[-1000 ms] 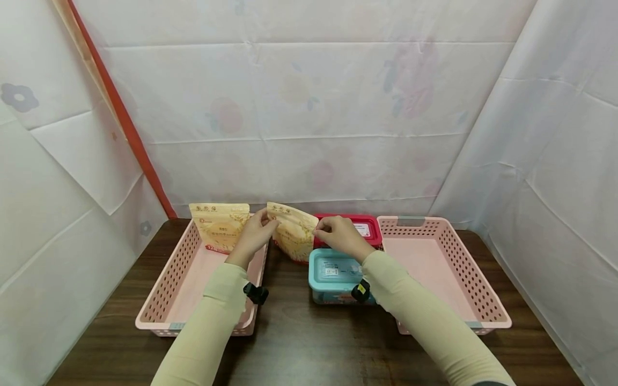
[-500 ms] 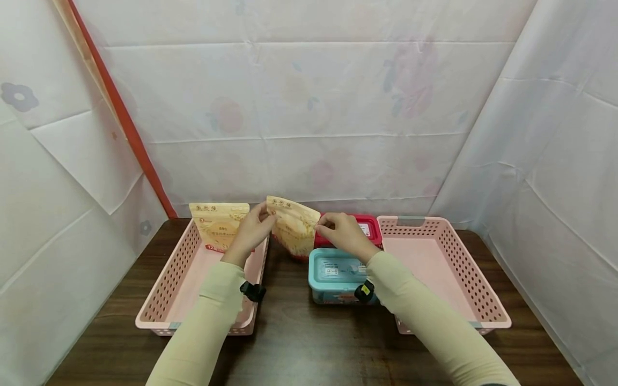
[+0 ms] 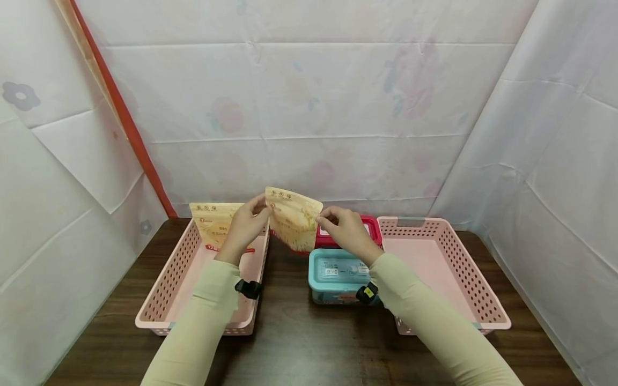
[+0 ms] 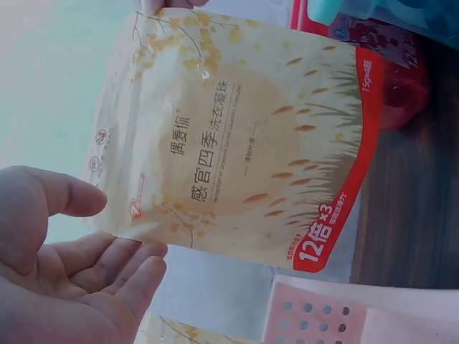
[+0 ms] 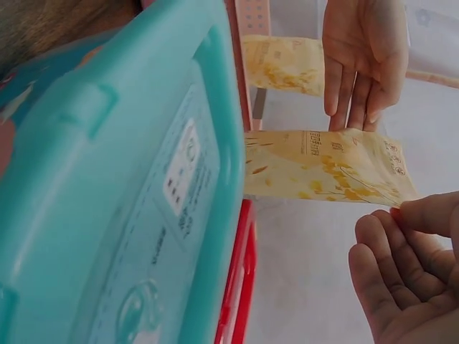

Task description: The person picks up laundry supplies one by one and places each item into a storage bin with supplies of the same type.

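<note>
Fingers [image 5: 380, 251] of the right hand [image 3: 350, 231] pinch one upper corner of a cream laundry-capsule pouch [image 3: 294, 221], the thumb against the forefinger. The left hand [image 3: 245, 225] seems to pinch the opposite upper edge, though any fingertip behind the film is hidden. From the teal lidded box [image 3: 338, 268], the pouch is held up behind and to the left, between the two hands, its printed front towards the person. Its sealed top stretches from hand to hand, left end higher in the head view; the long axis runs from that edge to the red base band. The right hand is nearer the teal box; the left is farther out to the box's left. Right behind the teal box sits a red lidded box [image 3: 374, 228]. Left of it, a pink perforated basket [image 3: 164, 279] holds a second, upright pouch [image 3: 210, 225]; just to its right is another pink basket [image 3: 475, 273]. All stand on the dark wood bench [image 3: 289, 327].
</note>
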